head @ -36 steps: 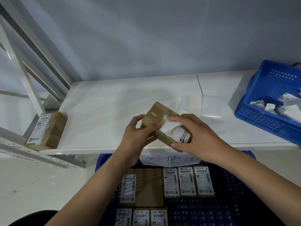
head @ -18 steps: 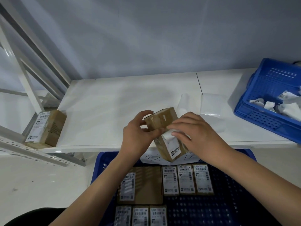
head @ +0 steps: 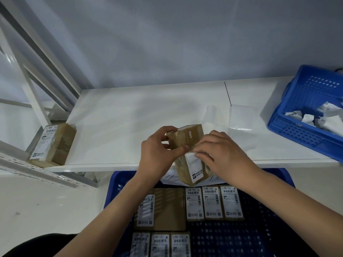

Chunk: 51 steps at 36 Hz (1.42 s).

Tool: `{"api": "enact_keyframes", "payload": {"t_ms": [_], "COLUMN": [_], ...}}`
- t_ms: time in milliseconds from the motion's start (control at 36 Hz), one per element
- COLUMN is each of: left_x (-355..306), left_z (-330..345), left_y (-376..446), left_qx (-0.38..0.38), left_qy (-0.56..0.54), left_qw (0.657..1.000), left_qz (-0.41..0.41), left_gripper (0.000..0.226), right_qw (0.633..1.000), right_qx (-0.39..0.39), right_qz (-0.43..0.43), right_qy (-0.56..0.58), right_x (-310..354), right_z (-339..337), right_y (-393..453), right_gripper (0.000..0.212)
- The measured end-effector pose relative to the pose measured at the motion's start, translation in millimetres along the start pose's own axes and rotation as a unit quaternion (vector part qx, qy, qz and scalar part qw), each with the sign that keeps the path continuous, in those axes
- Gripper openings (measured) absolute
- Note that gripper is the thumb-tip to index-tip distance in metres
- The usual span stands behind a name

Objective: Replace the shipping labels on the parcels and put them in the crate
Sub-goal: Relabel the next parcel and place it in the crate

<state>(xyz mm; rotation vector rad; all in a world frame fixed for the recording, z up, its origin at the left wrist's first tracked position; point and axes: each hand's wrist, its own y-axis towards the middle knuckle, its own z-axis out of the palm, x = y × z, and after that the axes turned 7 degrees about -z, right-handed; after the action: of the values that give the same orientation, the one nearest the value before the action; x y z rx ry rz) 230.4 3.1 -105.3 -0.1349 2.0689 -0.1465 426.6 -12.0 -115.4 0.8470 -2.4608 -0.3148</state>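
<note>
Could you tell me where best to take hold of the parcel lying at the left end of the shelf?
Probably across the long brown sides of the parcel, coming from above: it lies flat, label up, with open shelf to its right.

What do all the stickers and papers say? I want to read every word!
Held parcel's label: a logo and white characters on a black patch, too blurred to read.
Paper sign behind that parcel: big handwritten strokes, mostly hidden, unreadable.
Labels on parcels in the crate: barcodes and print, too small.
Label on the shelf parcel: barcode and print, too small.
Scraps in the blue basket: unreadable.
</note>
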Motion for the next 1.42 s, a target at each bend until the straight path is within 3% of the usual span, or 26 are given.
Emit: {"api": "enact_keyframes", "payload": {"t_ms": [1417], "left_x": [8], "left_z": [-11], "left_y": [16], "left_qx": [0.013], "left_qy": [-0.035], "left_qw": [0.997], "left_qz": [-0.069], "left_gripper": [0.045], "right_qw": [1.0], "right_qx": [0.012], "right_qz": [-0.016], "right_qy": [-0.015], "right_x": [14], "right_z": [-6], "right_y": [-2], "right_gripper": [0.005]}}
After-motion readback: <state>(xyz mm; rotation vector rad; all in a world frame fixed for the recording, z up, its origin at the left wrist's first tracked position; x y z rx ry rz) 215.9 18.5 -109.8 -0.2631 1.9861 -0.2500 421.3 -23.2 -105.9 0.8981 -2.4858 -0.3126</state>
